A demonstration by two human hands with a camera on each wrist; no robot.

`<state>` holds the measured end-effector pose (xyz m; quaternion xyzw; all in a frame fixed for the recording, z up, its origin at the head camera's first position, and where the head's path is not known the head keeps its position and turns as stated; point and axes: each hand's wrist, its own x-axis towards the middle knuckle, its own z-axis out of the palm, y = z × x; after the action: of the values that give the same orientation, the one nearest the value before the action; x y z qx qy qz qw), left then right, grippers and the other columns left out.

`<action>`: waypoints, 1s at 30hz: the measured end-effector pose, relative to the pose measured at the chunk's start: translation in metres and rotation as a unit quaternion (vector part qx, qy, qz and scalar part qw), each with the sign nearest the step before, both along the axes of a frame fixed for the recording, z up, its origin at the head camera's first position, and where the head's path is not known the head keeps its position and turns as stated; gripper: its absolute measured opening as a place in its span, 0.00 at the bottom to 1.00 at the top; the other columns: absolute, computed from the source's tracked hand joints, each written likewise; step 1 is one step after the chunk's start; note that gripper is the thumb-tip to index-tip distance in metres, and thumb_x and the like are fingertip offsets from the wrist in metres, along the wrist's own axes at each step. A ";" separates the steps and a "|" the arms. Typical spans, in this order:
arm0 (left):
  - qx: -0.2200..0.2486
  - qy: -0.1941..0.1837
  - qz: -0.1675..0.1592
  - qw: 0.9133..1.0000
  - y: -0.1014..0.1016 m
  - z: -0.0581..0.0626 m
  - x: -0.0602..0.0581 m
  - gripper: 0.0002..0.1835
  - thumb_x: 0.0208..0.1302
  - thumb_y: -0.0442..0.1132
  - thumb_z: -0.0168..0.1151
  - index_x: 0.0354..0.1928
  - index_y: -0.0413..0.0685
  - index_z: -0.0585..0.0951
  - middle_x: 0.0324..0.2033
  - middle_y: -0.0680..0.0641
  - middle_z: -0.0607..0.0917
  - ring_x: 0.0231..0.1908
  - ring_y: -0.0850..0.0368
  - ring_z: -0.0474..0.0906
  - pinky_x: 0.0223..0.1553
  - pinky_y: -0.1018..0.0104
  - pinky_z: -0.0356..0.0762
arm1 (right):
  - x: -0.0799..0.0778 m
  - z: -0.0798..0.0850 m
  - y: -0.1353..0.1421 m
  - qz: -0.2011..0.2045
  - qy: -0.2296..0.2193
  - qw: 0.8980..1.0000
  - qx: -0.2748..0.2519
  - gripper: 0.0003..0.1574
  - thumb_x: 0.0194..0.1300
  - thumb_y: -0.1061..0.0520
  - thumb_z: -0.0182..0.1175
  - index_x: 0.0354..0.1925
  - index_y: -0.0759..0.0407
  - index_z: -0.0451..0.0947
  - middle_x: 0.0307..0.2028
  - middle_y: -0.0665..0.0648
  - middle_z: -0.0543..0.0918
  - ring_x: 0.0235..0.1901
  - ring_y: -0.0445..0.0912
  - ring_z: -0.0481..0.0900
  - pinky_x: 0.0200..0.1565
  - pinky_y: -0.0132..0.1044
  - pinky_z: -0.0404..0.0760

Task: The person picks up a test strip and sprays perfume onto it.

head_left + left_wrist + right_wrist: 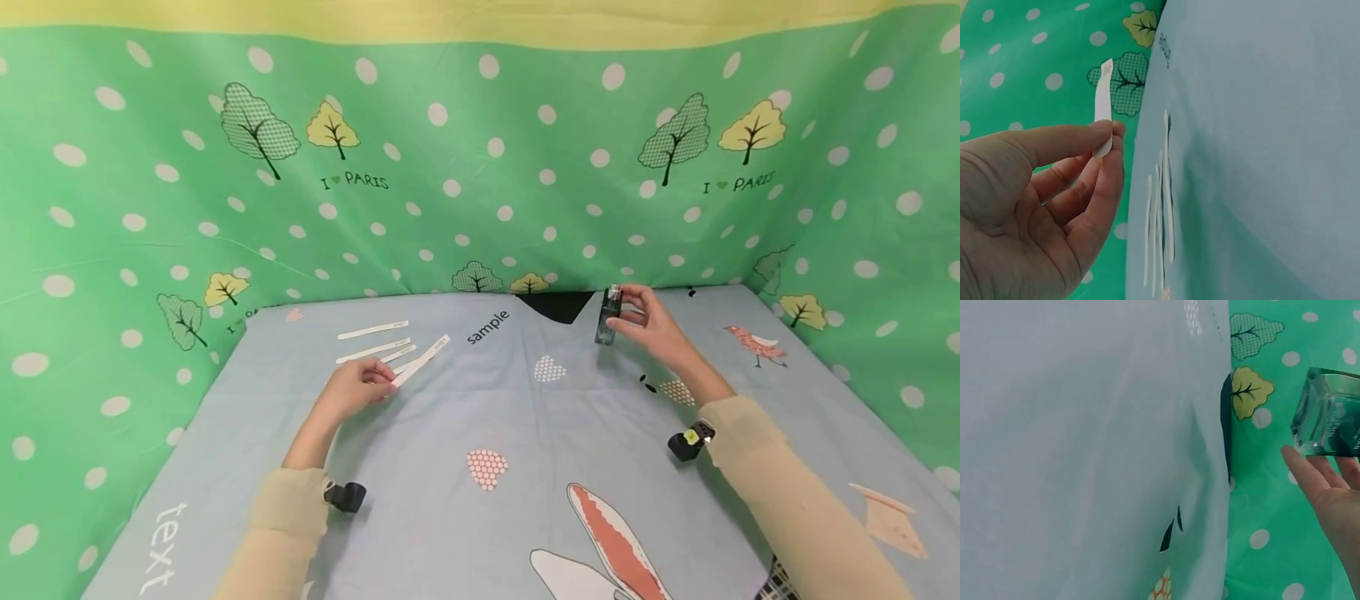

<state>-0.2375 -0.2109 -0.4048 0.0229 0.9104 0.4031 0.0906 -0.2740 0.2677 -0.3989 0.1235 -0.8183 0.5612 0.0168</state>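
A left hand (356, 390) pinches a white paper strip (423, 360) between thumb and fingers while a right hand (651, 327) grips a dark glass bottle (608, 317) upright.
The left hand's fingers are bent and its thumb presses the strip near the rounded end; the right hand's thumb and fingers close around the bottle's side, near the back of a blue-gray printed cloth (420, 533). Four more white strips (372, 331) lie side by side just beyond the left hand, left of the printed word "sample" (487, 327). Behind hangs a green polka-dot curtain (465, 108) printed with trees.
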 end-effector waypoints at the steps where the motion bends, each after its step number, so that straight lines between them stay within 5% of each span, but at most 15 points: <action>1: 0.001 0.000 0.002 1.000 0.001 0.001 0.000 0.09 0.63 0.33 0.66 0.42 0.36 0.81 0.32 0.44 0.86 0.29 0.62 0.79 0.36 0.66 0.83 | 0.001 0.001 -0.002 0.000 0.007 1.000 -0.006 0.40 0.72 0.58 0.58 0.73 0.64 0.51 0.69 0.69 0.65 0.65 0.64 0.69 0.52 0.19 0.76; 8: 0.009 0.001 0.037 0.999 0.009 0.012 -0.002 0.11 0.61 0.34 0.68 0.43 0.35 0.83 0.34 0.42 0.89 0.28 0.64 0.81 0.40 0.60 0.86 | 0.007 0.010 -0.012 -0.003 0.067 0.998 -0.021 0.38 0.73 0.61 0.56 0.73 0.64 0.51 0.67 0.69 0.67 0.58 0.42 0.71 0.54 0.17 0.73; 14: 0.028 0.023 0.047 0.998 0.014 0.022 -0.003 0.11 0.61 0.34 0.68 0.44 0.34 0.84 0.35 0.40 0.90 0.30 0.60 0.85 0.44 0.55 0.86 | 0.011 0.016 -0.021 0.006 0.127 0.991 -0.046 0.46 0.71 0.66 0.56 0.77 0.55 0.44 0.63 0.72 0.70 0.53 0.37 0.76 0.51 0.19 0.78; 21: 0.022 0.045 0.057 0.997 0.020 0.032 -0.002 0.09 0.64 0.35 0.67 0.43 0.37 0.84 0.36 0.40 0.90 0.30 0.57 0.86 0.42 0.55 0.86 | 0.013 0.022 -0.029 -0.007 0.210 0.978 0.012 0.50 0.66 0.71 0.59 0.77 0.51 0.49 0.59 0.72 0.74 0.50 0.28 0.76 0.50 0.19 0.79; 25: 0.024 0.056 0.057 0.997 0.025 0.037 -0.002 0.09 0.63 0.36 0.67 0.42 0.37 0.85 0.36 0.40 0.90 0.32 0.54 0.86 0.40 0.57 0.87 | 0.014 0.024 -0.035 -0.019 0.251 0.967 0.038 0.46 0.62 0.74 0.61 0.74 0.60 0.56 0.56 0.73 0.76 0.50 0.33 0.78 0.50 0.18 0.78; 30: 0.035 0.065 0.051 0.996 0.031 0.043 -0.002 0.10 0.63 0.36 0.67 0.42 0.37 0.84 0.36 0.39 0.90 0.38 0.45 0.88 0.42 0.55 0.87 | 0.015 0.026 -0.042 -0.032 0.299 0.951 0.067 0.44 0.58 0.74 0.65 0.71 0.63 0.62 0.55 0.71 0.76 0.50 0.55 0.83 0.50 0.19 0.79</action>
<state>-0.2399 -0.1796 -0.3613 0.0057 0.8997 0.4363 0.0098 -0.2588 0.2256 -0.3730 0.2606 -0.8151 0.4414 0.2702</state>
